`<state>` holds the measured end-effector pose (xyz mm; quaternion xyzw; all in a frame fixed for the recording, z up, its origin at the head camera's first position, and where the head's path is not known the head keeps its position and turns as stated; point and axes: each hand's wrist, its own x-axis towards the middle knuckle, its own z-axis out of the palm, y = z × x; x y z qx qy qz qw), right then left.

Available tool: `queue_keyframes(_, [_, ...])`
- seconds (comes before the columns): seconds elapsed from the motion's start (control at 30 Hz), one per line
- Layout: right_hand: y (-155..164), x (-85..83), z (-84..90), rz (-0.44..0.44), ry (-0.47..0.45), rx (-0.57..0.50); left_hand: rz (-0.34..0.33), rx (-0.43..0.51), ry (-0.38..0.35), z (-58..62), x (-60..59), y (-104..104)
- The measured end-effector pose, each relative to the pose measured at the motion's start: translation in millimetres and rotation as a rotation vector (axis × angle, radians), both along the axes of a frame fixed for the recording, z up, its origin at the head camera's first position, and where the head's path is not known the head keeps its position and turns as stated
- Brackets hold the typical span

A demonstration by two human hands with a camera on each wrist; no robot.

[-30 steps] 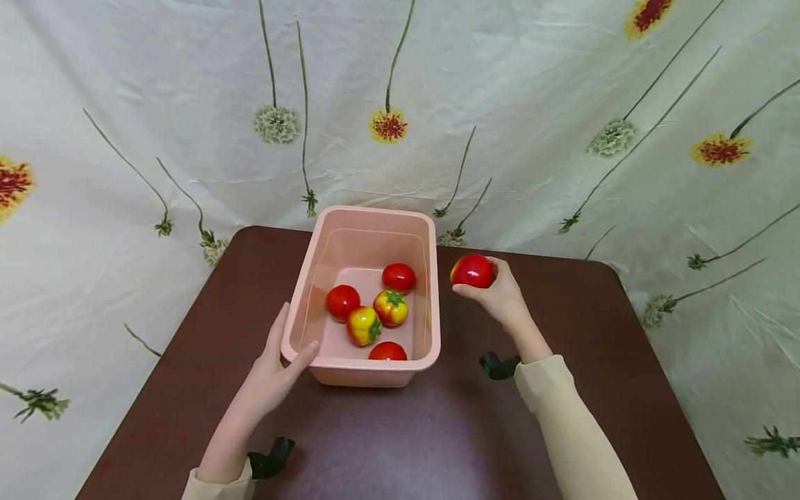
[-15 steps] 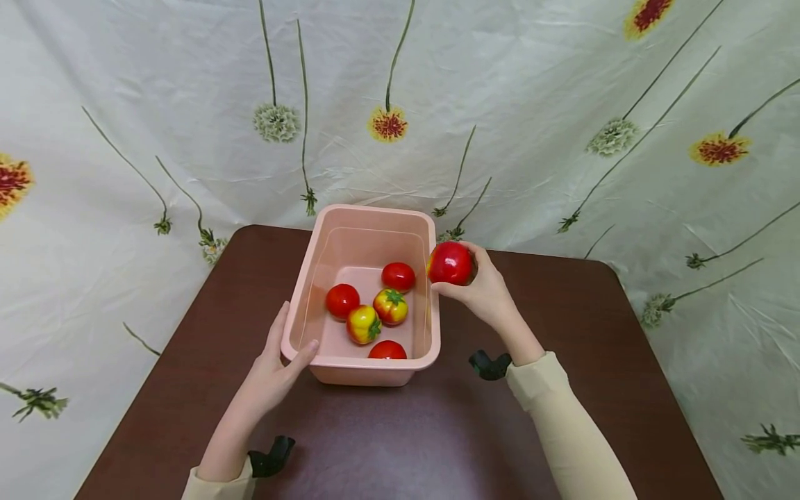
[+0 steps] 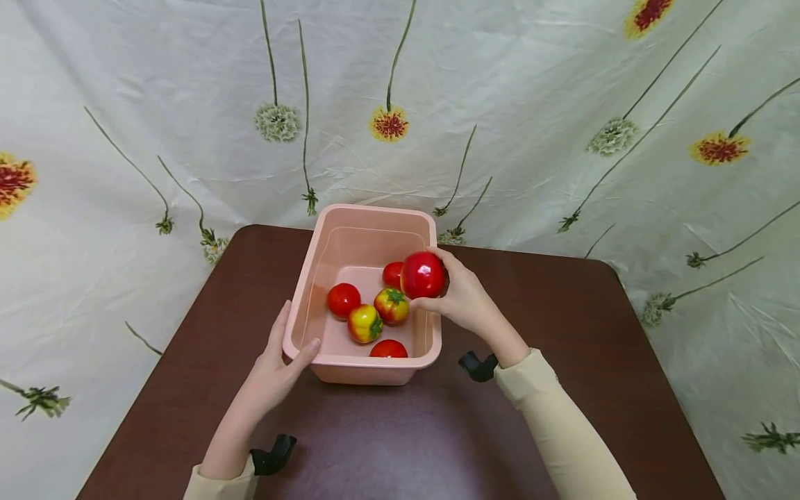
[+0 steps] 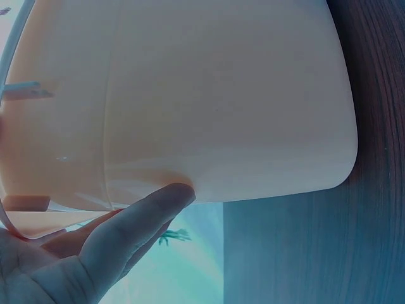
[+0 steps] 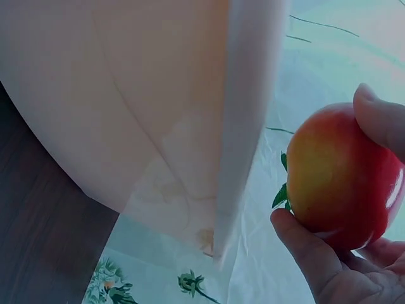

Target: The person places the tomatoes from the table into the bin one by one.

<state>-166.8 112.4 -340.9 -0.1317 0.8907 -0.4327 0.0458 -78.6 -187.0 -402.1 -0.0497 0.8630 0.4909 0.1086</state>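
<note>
A pink plastic tub (image 3: pixel 325 362) stands on a dark brown table (image 3: pixel 600 333). Inside lie several tomatoes: a red one (image 3: pixel 343 300), two yellow-red ones (image 3: pixel 365 323) (image 3: pixel 392 306), one at the near wall (image 3: pixel 388 349) and one partly hidden (image 3: pixel 392 273). My right hand (image 3: pixel 459 298) grips a red tomato (image 3: pixel 423 275) (image 5: pixel 342 180) over the tub's right side. My left hand (image 3: pixel 275 371) holds the tub's near left corner, thumb (image 3: pixel 304 353) over the rim, thumb (image 4: pixel 142 218) pressed to the wall (image 4: pixel 221 101).
A white cloth with printed flowers (image 3: pixel 387 125) hangs behind and around the table. Black camera straps (image 3: pixel 273 455) (image 3: pixel 478 366) sit at both wrists. The table's right half and near edge show bare wood.
My right hand has carried the red tomato leftward, from beside the tub's right wall to above its inside. The left hand and the tub have stayed put.
</note>
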Motion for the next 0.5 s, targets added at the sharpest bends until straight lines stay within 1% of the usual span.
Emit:
queue_keyframes(0.2, [-6.3, 1.9, -2.5, 0.045, 0.011, 0.048, -0.004, -0.002, 0.002, 0.1, -0.2, -0.4])
queue_keyframes(0.5, [-16.2, 5.5, -5.6, 0.140, 0.070, 0.131, -0.006, 0.008, 0.015, -0.2, -0.6, -0.5])
